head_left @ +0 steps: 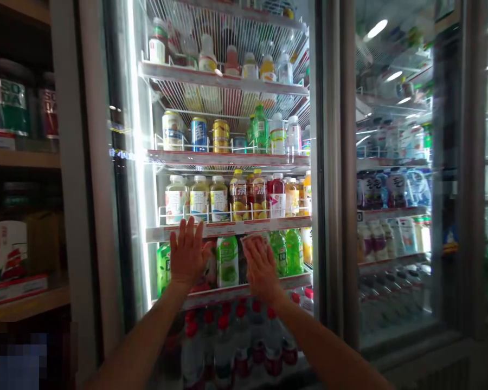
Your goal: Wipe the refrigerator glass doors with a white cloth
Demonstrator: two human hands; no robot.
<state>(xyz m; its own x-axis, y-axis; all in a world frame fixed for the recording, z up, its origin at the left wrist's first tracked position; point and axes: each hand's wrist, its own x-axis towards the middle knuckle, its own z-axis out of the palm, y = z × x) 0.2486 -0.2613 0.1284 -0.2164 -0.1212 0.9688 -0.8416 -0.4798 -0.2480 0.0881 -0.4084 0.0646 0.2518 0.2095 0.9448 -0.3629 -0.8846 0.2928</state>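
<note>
Fingers spread and palm forward, my left hand (187, 254) lies flat against the glass door of a lit drinks fridge (327, 162). My right hand (262, 268) presses a pinkish cloth (249, 242) to the same glass, its fingers flat over it. Only the cloth's upper left edge shows; the rest is under the hand. Behind the hands stand green bottles (287, 252) and a green and white bottle (228, 261). A shelf edge (231, 228) runs just above the right hand, and tea bottles (199, 199) stand on that shelf.
A second fridge door (394, 216) with more drinks is on the right. To the left, wooden shelves (20, 157) hold soda jars (8, 100) and a white box (7, 249). Red-capped bottles (223, 346) fill the fridge bottom. A blurred-out patch covers the lower left corner.
</note>
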